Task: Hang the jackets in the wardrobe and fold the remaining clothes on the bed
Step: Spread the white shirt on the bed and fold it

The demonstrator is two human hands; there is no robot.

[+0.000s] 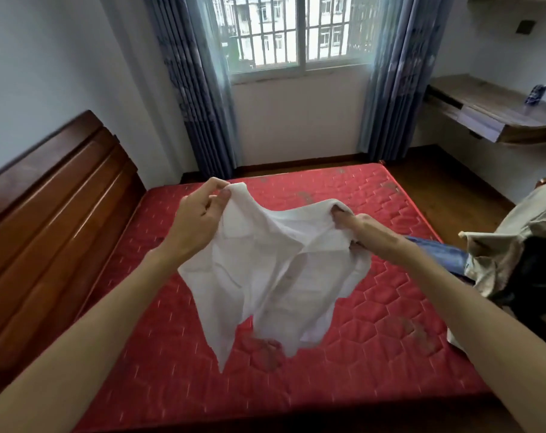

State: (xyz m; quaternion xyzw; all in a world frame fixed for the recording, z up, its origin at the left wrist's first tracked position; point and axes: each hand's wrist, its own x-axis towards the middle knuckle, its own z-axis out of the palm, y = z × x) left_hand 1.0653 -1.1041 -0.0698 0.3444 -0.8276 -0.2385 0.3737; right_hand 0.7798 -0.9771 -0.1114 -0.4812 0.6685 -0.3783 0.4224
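Note:
A white garment (pixel 265 276) hangs in the air above the red quilted mattress (pixel 374 323), crumpled and drooping toward the bed. My left hand (pixel 196 217) pinches its upper left edge between thumb and fingers. My right hand (pixel 356 226) grips the upper right edge, with fingers curled into the cloth. At the bed's right edge lies a pile of clothes: a beige garment (pixel 515 235), a blue one (pixel 437 251) and something dark (pixel 534 276).
A dark wooden headboard (pixel 53 189) runs along the left of the bed. Beyond the bed is a barred window (pixel 284 29) with blue curtains (pixel 196 89). A wooden desk (pixel 496 110) is fixed to the right wall, over wooden floor (pixel 437 185).

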